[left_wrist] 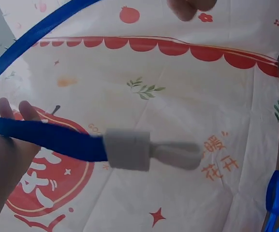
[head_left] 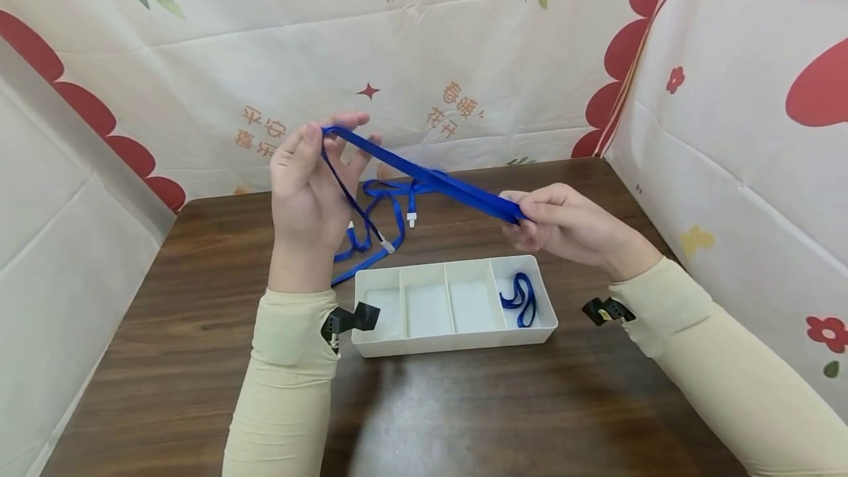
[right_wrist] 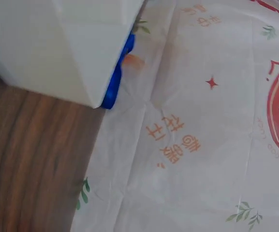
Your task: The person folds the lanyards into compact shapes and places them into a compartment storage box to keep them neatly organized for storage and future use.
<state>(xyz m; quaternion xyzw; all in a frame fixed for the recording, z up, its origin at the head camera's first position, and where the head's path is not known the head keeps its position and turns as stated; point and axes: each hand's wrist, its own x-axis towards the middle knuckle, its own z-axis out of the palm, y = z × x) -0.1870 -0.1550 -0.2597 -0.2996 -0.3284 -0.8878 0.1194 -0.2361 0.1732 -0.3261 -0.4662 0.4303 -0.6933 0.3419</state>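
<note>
A blue lanyard (head_left: 424, 171) is stretched between the two hands above the tray. My left hand (head_left: 311, 190) holds one end at the thumb, its other fingers spread. From there a strap hangs down to a white plastic clip (head_left: 387, 246), seen large in the left wrist view as a white clip (left_wrist: 127, 150). At the right, my right hand (head_left: 573, 221) pinches the gathered straps between thumb and fingers. Below lies a white tray (head_left: 457, 348) with compartments in a row; a coiled blue lanyard (head_left: 523, 300) rests in its rightmost compartment.
More blue lanyards (head_left: 397, 216) lie loosely on the wooden table (head_left: 218, 330) behind the tray, one showing a white clip (head_left: 412, 220). Printed cloth (head_left: 397, 43) hangs at the back and sides. The right wrist view has the tray's corner (right_wrist: 81, 58) close by.
</note>
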